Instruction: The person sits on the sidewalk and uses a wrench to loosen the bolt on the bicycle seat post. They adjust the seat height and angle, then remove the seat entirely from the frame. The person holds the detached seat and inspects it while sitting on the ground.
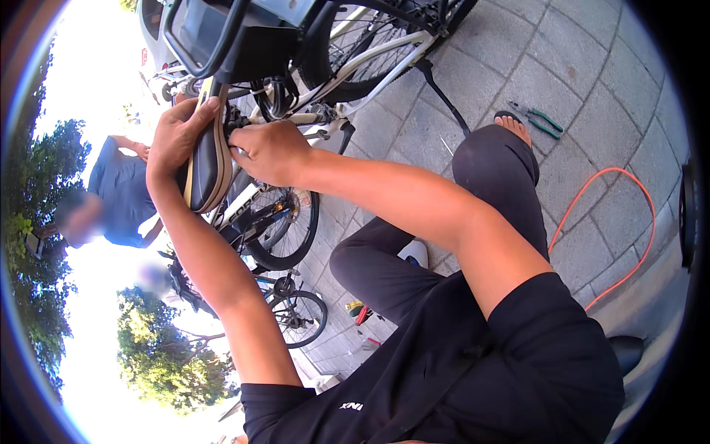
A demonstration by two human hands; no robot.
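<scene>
My left hand [179,135] is closed round the upper part of a black bicycle saddle [209,181] with tan edging, thumb on its near side. My right hand [272,152] is curled just to the right of the saddle, against its underside near the seat clamp. What its fingers grip is hidden behind them. The saddle is on a white bicycle [355,63], which has a black carrier [244,48] above my hands and a kickstand [449,107] reaching down to the paving.
Green-handled pliers [545,126] lie on the paving [584,66] near my sandalled foot. An orange hose or cable [649,200] loops at the right. More bicycles [299,318] stand behind. A person in blue [118,185] is at the left, another [177,285] farther back.
</scene>
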